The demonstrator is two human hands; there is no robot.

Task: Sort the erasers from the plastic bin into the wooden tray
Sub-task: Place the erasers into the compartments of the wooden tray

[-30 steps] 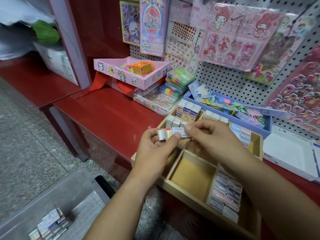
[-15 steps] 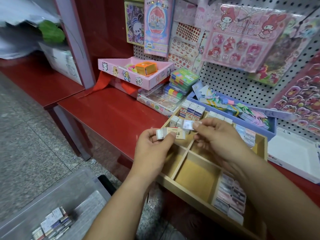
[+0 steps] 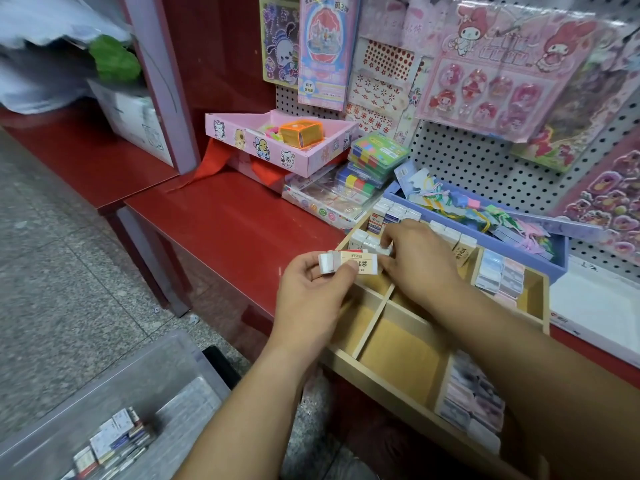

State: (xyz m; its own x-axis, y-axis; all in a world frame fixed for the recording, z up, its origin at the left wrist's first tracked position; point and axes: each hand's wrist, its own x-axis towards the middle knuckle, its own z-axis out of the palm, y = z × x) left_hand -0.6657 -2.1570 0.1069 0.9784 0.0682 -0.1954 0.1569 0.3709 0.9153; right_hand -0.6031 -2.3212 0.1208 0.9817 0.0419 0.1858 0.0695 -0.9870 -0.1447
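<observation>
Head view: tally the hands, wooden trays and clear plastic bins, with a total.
Hands: 2 (left hand, right hand)
Wooden tray: 1
Clear plastic bin: 1
Total: 4

You are standing in a shop, a small stationery and gift shop by its stock. A white pegboard wall (image 3: 485, 161) faces you, hung with sealed packs of cartoon stickers (image 3: 502, 64) and a pink craft kit (image 3: 323, 46). Below it a red table (image 3: 225, 230) carries goods set out in open display boxes: a pink cardboard box (image 3: 277, 157) printed with cartoon animals, stacked clear packs of coloured blocks (image 3: 377, 154), and a blue box (image 3: 556, 265) of bright tasselled cards. The wooden tray (image 3: 398, 355) holds wrapped erasers (image 3: 498, 275) in matching rows, one kind to a compartment. Beside the table lies a speckled stone floor (image 3: 69, 271).
</observation>
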